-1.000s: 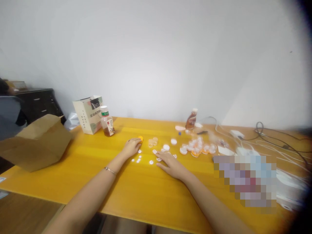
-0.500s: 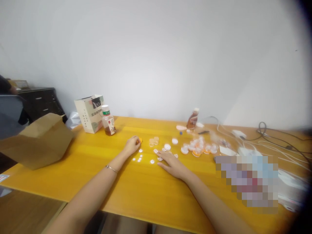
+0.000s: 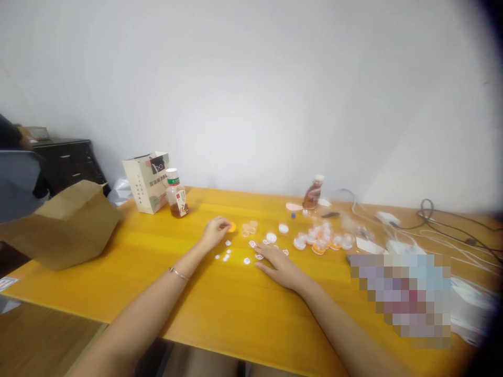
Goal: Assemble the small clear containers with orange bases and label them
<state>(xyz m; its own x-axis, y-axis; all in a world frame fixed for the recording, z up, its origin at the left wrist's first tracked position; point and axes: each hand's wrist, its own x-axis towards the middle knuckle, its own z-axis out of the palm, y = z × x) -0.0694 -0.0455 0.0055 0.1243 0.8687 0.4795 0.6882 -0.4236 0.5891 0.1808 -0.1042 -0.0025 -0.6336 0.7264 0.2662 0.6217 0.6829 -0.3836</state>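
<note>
My left hand (image 3: pixel 214 233) is closed, its fingertips on a small round orange piece (image 3: pixel 231 227) at the tabletop. My right hand (image 3: pixel 275 263) lies low with its fingers spread, the fingertips at a white patterned piece (image 3: pixel 252 244). More such pieces, among them a patterned white piece (image 3: pixel 259 257), lie around its fingers. Between my hands are several small white discs (image 3: pixel 228 252) and a white round part (image 3: pixel 247 261). Clear rings (image 3: pixel 249 229) sit just beyond, and a white round cap (image 3: pixel 271 237) rests beyond my right hand.
A cluster of clear and orange round parts (image 3: pixel 324 238) is to the right. A brown bottle (image 3: pixel 312 193) stands behind it. Cables (image 3: pixel 428 214) and a blurred-out patch (image 3: pixel 404 293) are farther right. A labelled bottle (image 3: pixel 177 196), a paper bag (image 3: pixel 145 183) and a brown bag (image 3: pixel 74 225) stand left.
My left hand has moved slightly right, and more of the orange piece shows at its fingertips. My right hand stays nearly where it was. The view has shifted slightly.
</note>
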